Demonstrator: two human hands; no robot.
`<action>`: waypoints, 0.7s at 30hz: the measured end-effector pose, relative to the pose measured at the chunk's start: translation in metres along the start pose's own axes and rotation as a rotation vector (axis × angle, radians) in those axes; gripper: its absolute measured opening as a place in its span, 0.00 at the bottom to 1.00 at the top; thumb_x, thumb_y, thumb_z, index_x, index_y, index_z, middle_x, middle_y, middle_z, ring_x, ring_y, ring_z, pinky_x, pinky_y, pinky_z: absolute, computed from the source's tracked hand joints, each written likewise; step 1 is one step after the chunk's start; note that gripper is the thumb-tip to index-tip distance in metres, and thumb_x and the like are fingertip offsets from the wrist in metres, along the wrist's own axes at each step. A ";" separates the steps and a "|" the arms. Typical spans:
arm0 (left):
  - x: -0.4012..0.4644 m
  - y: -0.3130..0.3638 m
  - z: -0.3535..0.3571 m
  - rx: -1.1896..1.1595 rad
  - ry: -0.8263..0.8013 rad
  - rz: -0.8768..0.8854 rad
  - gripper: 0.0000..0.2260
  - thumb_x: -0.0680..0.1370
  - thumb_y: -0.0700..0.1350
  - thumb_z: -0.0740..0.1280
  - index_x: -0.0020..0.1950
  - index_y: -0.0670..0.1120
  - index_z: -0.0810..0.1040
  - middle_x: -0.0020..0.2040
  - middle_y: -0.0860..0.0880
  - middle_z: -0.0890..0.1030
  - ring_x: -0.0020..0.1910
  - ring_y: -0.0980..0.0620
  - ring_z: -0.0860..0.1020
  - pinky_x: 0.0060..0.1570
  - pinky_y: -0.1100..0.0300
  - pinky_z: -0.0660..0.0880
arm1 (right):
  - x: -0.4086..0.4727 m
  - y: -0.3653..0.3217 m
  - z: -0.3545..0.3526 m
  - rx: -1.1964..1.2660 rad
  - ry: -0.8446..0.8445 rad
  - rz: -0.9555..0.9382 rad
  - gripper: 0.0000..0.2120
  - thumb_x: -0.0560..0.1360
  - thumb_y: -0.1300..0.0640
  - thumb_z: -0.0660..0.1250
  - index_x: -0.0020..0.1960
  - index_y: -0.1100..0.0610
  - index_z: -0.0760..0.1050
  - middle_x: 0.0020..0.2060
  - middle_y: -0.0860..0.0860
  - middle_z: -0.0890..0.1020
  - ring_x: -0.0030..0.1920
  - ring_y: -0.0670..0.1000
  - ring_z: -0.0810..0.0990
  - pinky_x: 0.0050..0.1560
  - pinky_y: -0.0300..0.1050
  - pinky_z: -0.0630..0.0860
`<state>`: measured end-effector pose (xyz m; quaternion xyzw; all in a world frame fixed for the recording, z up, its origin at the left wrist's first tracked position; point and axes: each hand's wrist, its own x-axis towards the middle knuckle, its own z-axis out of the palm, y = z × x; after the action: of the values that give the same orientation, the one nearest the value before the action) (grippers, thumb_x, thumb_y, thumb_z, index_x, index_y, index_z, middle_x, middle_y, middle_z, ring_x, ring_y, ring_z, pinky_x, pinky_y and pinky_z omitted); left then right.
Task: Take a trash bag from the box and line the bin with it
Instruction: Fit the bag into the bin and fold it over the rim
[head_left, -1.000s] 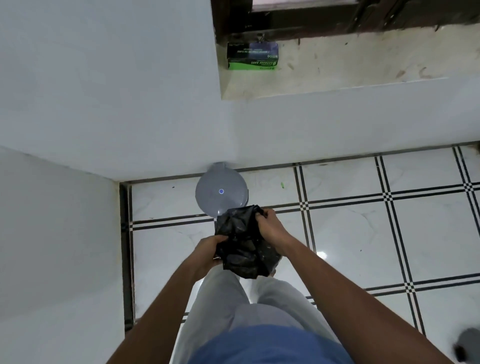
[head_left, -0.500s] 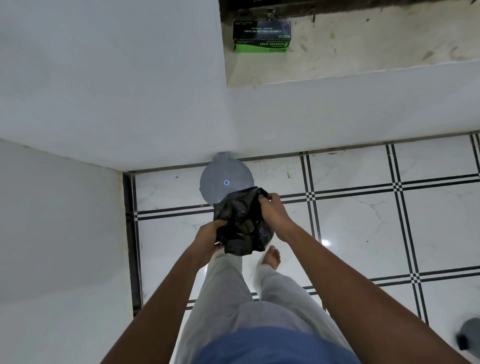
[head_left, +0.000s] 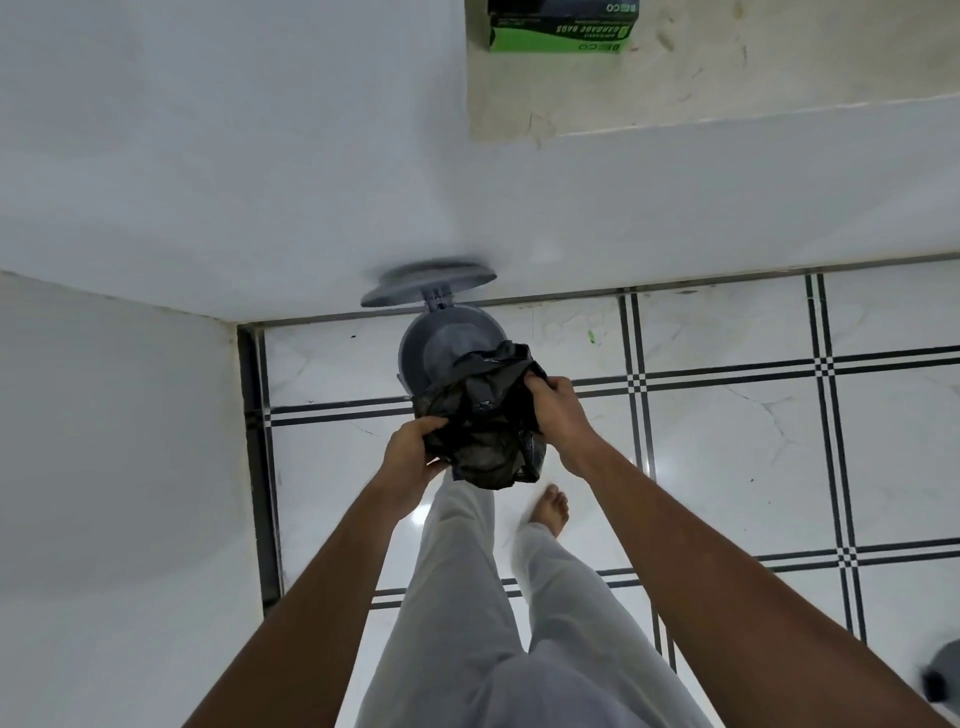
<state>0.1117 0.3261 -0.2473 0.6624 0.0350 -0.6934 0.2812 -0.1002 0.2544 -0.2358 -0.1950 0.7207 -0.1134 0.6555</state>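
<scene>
Both hands, left hand (head_left: 413, 451) and right hand (head_left: 555, 406), gripped crumpled trash bag (head_left: 480, 421) just short of open bin (head_left: 441, 345); right nearer its mouth.

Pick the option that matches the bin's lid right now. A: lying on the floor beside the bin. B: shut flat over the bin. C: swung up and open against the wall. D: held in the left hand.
C: the lid stands raised on its hinge against the wall, leaving the bin open, while both hands grip only the black trash bag.
</scene>
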 end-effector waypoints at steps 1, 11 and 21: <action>0.008 -0.001 -0.002 -0.012 0.013 -0.006 0.14 0.81 0.40 0.66 0.64 0.38 0.83 0.49 0.43 0.86 0.55 0.43 0.82 0.61 0.48 0.80 | 0.008 0.000 0.002 0.002 -0.005 0.007 0.20 0.85 0.42 0.66 0.68 0.54 0.69 0.63 0.53 0.80 0.64 0.55 0.81 0.71 0.59 0.79; 0.105 0.017 -0.042 -0.198 0.208 0.049 0.10 0.81 0.38 0.66 0.58 0.42 0.85 0.50 0.43 0.87 0.51 0.44 0.84 0.52 0.53 0.81 | 0.134 0.003 0.031 -0.009 0.003 0.023 0.37 0.75 0.31 0.65 0.72 0.58 0.75 0.62 0.55 0.86 0.62 0.55 0.85 0.49 0.49 0.78; 0.175 0.025 -0.080 -0.170 0.206 0.107 0.15 0.83 0.39 0.65 0.67 0.43 0.84 0.58 0.45 0.88 0.53 0.47 0.86 0.58 0.54 0.80 | 0.229 0.030 0.094 0.029 -0.068 0.032 0.29 0.86 0.35 0.61 0.78 0.53 0.75 0.61 0.53 0.83 0.63 0.57 0.82 0.72 0.58 0.78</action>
<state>0.2008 0.2791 -0.4130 0.7048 0.0870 -0.6002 0.3681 -0.0259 0.1915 -0.4657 -0.1774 0.6994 -0.1067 0.6841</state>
